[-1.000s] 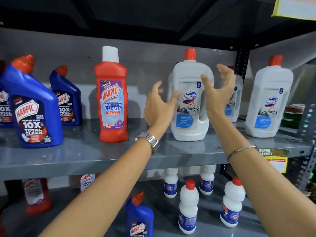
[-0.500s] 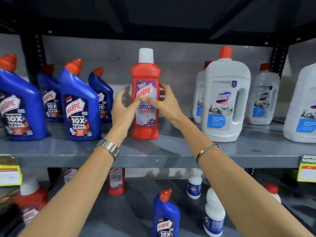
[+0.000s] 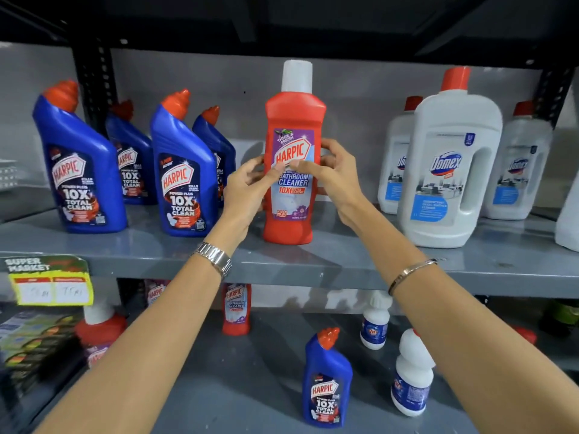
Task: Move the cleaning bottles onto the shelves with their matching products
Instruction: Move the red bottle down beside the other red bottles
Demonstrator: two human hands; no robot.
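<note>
Bottle in play: the tall red plastic Harpic bathroom-cleaner bottle point(image 3: 293, 170) with a white cap is standing upright on the grey metal upper shelf point(image 3: 313, 264), between the blue angled-neck Harpic toilet-cleaner bottles point(image 3: 185, 173) on the left and the white Domex jugs point(image 3: 451, 170) on the right.

Hands: the left hand point(image 3: 247, 189) and right hand point(image 3: 335, 177) are closing on the red bottle from either side at label height, thumbs meeting across the front, fingers wrapping behind. Both are clamped on it.

Key relation: the bottle's long axis is running straight up, base apparently resting on the shelf, and it is sitting dead centre between the two hands, neither one clearly nearer.

Where it belongs: matching red Harpic bottles point(image 3: 236, 308) are showing on the lower shelf point(image 3: 250, 386), far side, left of centre, so I'm judging the move is heading down and slightly left.

Watch out: a stray blue Harpic bottle point(image 3: 326, 380) is standing near on that lower shelf.
</note>
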